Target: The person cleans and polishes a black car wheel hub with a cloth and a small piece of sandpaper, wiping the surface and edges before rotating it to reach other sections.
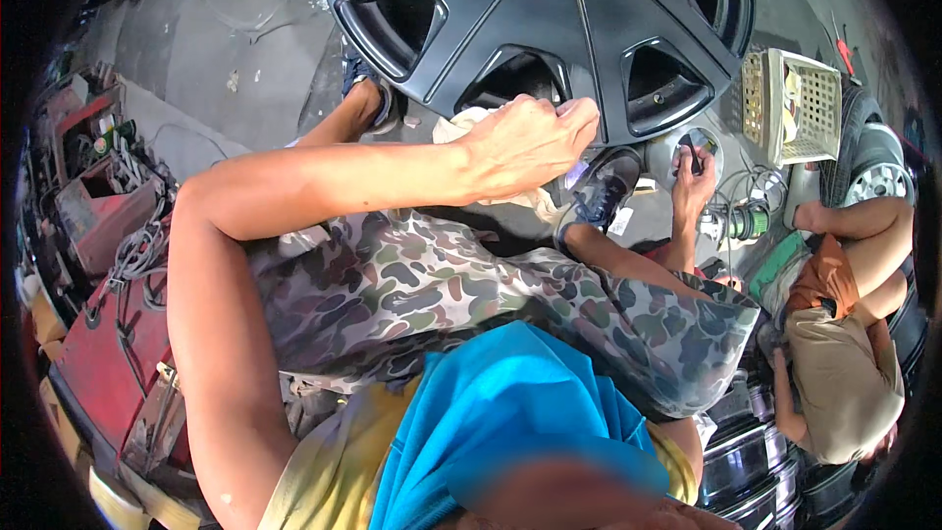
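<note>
In front of me stands a large dark grey alloy wheel (530, 37) with wide spokes and window openings. Across its lower edge reaches my left hand (533, 136), its fingers curled. A cream cloth (458, 125) shows on both sides of that hand; whether the fingers grip it is hidden. My right hand (693, 171), below the wheel's right side, pinches a small flat black tool (688, 151). That tool is over a pale round container (661, 156), partly covered by the hand and wheel.
A cream plastic basket (808, 107), a tire (854, 132) and a silver wheel (877, 165) stand at right. A green power tool (743, 222) with a cord lies nearer. Another person (843, 368) crouches at lower right. Red metal boxes (110, 213) with cables line the left.
</note>
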`<state>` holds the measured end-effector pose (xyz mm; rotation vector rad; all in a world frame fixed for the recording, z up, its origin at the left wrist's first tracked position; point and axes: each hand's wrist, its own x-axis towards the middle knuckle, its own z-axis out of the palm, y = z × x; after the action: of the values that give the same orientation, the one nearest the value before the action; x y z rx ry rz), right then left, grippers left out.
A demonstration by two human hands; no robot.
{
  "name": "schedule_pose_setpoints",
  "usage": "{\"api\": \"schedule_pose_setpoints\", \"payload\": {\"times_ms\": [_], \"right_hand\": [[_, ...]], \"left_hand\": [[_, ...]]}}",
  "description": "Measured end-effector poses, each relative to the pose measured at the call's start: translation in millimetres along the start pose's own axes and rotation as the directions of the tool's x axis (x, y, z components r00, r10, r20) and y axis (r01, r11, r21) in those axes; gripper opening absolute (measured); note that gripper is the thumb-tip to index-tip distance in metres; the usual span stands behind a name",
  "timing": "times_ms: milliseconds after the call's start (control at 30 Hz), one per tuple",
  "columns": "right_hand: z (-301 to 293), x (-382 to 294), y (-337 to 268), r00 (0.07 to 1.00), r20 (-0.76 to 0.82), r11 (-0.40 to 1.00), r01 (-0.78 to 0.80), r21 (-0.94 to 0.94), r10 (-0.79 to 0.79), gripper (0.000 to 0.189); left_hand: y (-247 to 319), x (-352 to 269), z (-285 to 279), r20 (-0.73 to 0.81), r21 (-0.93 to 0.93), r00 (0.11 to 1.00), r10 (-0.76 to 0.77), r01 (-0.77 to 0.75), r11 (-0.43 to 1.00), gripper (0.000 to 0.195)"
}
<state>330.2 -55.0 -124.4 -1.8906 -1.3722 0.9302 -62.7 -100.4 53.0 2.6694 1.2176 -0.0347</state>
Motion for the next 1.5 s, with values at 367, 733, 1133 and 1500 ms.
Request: {"api": "schedule_pose_setpoints", "payload": {"times_ms": [367,733,1133,1500], "right_hand": [[-12,1,-3,0.999,-0.051,0.971,0.011,0.239,0.001,0.027],[-2,-18,-13,0.958,0.257,0.992,-0.129,-0.012,0.127,0.022],[-11,-23,-11,0.993,0.107,0.997,-0.053,0.047,0.048,0.032],[-17,-13,-37,0.989,0.062,0.957,0.142,-0.251,-0.131,0.031]], "left_hand": [[-51,-1,-37,0.007,-0.344,0.993,-0.117,0.112,0.932,0.034],[-142,-58,-24,-0.163,-0.265,0.925,-0.344,0.295,0.918,0.034],[-124,-58,-32,0.014,-0.223,0.931,-0.365,0.359,0.906,0.044],[-118,-69,-39,0.182,-0.292,0.917,-0.355,0.395,0.871,0.071]]}}
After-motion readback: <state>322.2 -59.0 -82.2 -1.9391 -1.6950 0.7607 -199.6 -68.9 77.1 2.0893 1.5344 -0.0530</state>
